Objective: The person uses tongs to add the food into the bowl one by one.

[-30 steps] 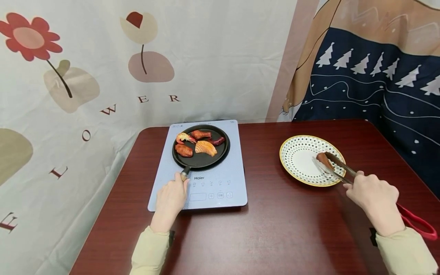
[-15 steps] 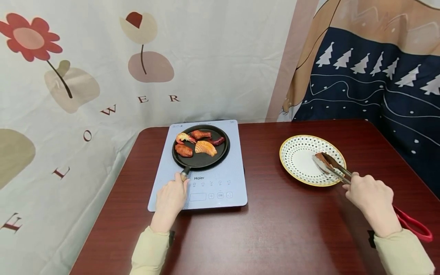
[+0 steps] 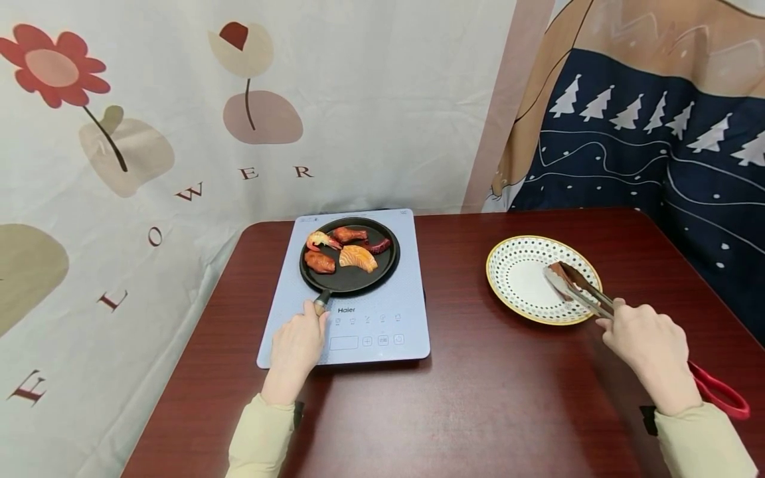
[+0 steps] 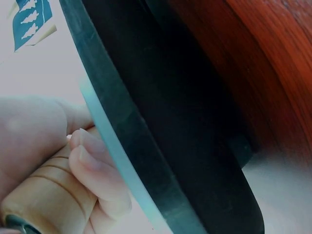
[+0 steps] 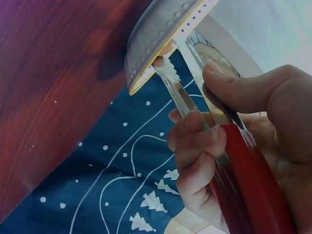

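My left hand (image 3: 297, 342) grips the wooden handle (image 4: 53, 195) of a black frying pan (image 3: 352, 282). The pan sits on a pale blue induction cooktop (image 3: 382, 292). In it lie a shrimp (image 3: 319, 238), a drumstick (image 3: 349, 234), a chicken wing (image 3: 319, 261), an orange salmon slice (image 3: 358, 257) and a dark red tentacle piece (image 3: 379, 246). My right hand (image 3: 648, 342) holds red-handled metal tongs (image 3: 597, 299), thumb on one arm and fingers round the other. Between the tong tips is a brown food piece (image 3: 560, 271), partly hidden, over the dotted plate (image 3: 508, 259).
The dark red wooden table (image 3: 460, 392) carries the cooktop at left and the yellow-rimmed plate at right. A flower-print curtain (image 3: 382, 86) and a navy tree-print cloth (image 3: 627, 153) hang behind the table.
The tong tips have drawn closer together on the brown food piece, which has turned slightly. My right hand shifted a little left, then slightly back. My left hand and the pan stay still.
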{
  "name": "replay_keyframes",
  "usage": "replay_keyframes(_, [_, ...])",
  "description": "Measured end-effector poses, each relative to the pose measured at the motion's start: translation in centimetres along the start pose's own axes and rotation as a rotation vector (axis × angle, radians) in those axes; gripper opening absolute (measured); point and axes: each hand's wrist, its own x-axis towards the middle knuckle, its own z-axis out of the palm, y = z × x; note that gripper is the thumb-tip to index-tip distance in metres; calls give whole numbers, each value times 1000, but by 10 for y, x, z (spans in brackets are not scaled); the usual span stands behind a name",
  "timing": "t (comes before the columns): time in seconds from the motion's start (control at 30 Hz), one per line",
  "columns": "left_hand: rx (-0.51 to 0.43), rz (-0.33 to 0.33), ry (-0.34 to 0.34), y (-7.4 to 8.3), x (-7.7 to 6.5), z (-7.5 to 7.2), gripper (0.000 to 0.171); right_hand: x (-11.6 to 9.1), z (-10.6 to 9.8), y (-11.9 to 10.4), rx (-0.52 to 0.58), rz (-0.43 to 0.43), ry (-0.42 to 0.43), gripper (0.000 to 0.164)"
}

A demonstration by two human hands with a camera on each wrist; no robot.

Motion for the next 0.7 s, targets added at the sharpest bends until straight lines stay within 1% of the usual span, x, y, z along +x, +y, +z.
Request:
replay_keyframes(0.37, [6,-4,-7,1,0,-1,29,1,-2,0,10,10,37,28])
replay_keyframes(0.7, [-3,-19,-25,1,0,-1,29,5,-9,-3,10,61,-28,31])
